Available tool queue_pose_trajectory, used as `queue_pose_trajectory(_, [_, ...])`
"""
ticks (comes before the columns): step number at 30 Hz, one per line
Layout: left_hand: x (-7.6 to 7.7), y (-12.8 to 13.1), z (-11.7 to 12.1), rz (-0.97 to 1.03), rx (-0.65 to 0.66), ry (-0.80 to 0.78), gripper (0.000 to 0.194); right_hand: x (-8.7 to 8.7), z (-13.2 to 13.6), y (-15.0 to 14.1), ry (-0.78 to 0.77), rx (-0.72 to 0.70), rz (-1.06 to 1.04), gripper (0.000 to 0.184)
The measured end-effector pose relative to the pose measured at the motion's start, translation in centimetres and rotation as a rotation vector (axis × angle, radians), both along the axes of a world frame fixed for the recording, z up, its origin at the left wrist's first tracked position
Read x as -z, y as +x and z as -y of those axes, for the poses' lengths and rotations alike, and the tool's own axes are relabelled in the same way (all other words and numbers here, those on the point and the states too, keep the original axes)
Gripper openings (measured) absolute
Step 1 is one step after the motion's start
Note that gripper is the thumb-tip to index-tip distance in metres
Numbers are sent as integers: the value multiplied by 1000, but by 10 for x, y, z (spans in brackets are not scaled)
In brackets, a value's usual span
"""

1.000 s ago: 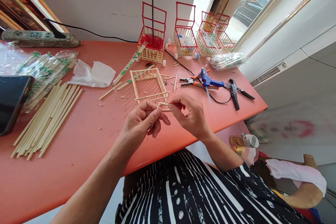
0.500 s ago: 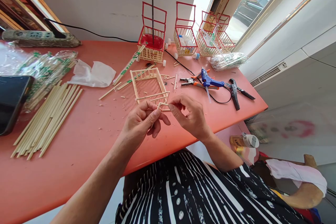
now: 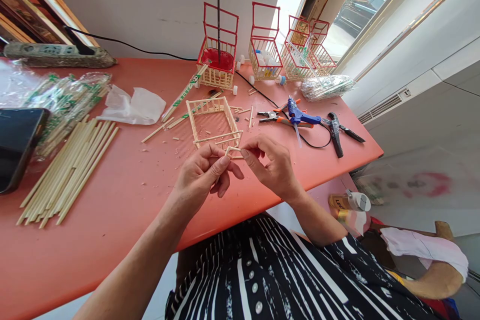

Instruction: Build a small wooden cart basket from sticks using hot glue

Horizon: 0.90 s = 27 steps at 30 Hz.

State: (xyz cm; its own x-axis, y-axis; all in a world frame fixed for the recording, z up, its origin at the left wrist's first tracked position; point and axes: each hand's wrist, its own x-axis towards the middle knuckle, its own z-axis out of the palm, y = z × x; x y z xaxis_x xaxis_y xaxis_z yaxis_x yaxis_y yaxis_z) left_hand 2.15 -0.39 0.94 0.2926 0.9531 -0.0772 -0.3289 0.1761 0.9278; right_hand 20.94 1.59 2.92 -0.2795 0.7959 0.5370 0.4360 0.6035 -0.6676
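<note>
From where I stand, with the dial centred on the hands and twelve pointing away from the person, a phone [image 3: 22, 147] lies at nine o'clock on the red tabletop [image 3: 138, 225]. Beside it, also near nine, a loose pile of pale sticks [image 3: 69, 175] fans out, long axes running roughly seven to one. The left hand [image 3: 204, 172] comes next, thumb and forefinger pinched together on a small bent stick piece [image 3: 234, 148]; its other fingers curl loosely below. Just past those fingertips, between eleven and twelve, sits a pale open stick frame [image 3: 228, 114]. I'd say this closeness counts most: the piece is at the frame's near side, its longer arm lying about nine to three, its short leg dropping towards seven. The left hand seems nearer the frame, its knuckles overlapping the near edge in view; whether they touch I can't tell. The right hand [image 3: 270, 165] has its thumb and forefinger closed on the piece's three o'clock end. Farther right, a blue glue gun [image 3: 302, 116] lies at two, and black-handled cutters [image 3: 335, 132] between two and three.
</note>
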Motion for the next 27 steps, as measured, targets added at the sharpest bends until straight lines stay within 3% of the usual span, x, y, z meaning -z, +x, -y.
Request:
queue_pose_trajectory(20, [-5, 2, 2, -18, -37, -9, 35, 1, 0, -1, 3, -38, -42, 14])
queue_pose_trajectory(27, [1, -3, -1, -20, 4, 9, 34, 2, 1, 0, -9, -50, -39, 14])
